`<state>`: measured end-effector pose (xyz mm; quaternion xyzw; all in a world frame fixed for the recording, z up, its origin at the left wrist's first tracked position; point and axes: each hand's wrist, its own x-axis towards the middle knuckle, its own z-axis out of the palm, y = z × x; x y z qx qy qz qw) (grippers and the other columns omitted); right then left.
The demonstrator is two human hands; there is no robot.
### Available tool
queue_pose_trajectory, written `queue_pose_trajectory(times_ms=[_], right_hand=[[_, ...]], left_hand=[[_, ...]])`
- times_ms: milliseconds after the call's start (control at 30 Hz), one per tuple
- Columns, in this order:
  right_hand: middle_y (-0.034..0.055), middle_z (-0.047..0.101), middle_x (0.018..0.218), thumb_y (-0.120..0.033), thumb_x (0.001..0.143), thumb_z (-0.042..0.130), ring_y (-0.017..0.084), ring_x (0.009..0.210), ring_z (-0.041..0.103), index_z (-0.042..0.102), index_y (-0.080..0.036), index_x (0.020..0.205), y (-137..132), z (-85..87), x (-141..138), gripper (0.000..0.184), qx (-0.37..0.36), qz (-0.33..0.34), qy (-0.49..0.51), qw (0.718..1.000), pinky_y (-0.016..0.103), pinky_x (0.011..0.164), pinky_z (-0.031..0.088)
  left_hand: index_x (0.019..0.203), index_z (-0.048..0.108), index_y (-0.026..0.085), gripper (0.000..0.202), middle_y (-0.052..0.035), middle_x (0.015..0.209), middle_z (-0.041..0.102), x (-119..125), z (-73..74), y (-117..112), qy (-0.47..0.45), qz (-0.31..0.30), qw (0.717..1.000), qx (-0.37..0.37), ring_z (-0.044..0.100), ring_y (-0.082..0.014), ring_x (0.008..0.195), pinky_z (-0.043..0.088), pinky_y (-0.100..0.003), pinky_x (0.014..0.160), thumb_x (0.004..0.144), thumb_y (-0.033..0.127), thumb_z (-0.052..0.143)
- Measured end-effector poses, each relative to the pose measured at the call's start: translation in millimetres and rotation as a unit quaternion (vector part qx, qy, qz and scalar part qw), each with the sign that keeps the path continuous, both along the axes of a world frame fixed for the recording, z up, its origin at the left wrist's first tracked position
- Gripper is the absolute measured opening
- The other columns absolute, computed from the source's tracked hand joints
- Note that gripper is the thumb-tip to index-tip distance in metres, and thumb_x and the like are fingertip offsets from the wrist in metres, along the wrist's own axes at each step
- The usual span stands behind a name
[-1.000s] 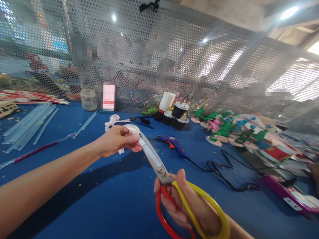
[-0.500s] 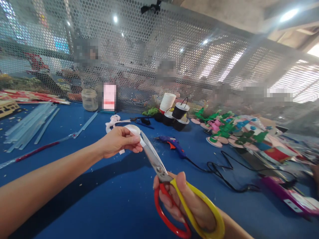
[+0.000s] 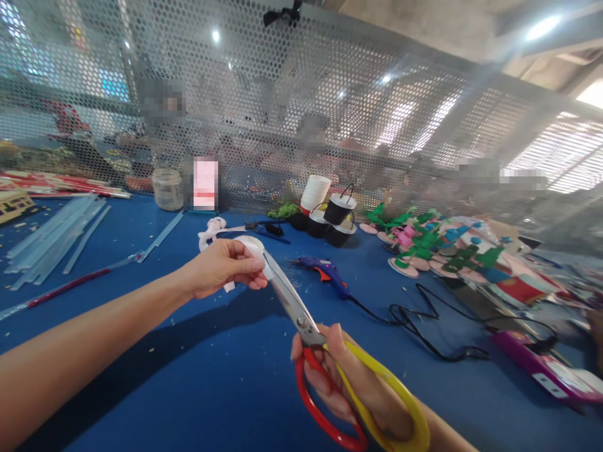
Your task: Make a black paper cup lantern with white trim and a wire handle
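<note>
White strip (image 3: 253, 245), left of hot-glue gun (image 3: 333, 276), pinched by left hand (image 3: 220, 270); right hand (image 3: 370, 386) grips scissors (image 3: 293, 302), blades narrower than a second ago: apparently cutting.

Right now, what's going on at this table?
A person's left hand pinches a white piece, and the right hand holds scissors with one red and one yellow handle. Their pointed end is at the piece, close to the left hand; whether they are cutting into it, I cannot tell. On the blue table, a glue gun lies unheld beyond the scissors.
</note>
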<state>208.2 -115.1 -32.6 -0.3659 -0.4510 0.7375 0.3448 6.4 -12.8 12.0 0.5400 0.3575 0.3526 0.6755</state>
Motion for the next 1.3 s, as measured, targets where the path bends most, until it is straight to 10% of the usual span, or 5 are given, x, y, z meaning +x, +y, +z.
queue_pose_trajectory(times_ms=[1300], right_hand=[[-0.0079,0.043,0.048,-0.058,0.079,0.036,-0.001,0.027,0.024,0.052,-0.014,0.089,0.0,3.1,3.7,0.047,-0.025,-0.002,-0.026,0.999,0.009,0.025,0.022]], left_hand=[[0.061,0.066,0.009,0.015,-0.005,0.056,0.066,-0.9,-2.4,0.9,0.027,-0.038,0.999,0.007,0.063,-0.0124,0.054,0.051,-0.019,0.054,0.061,0.023,0.071]])
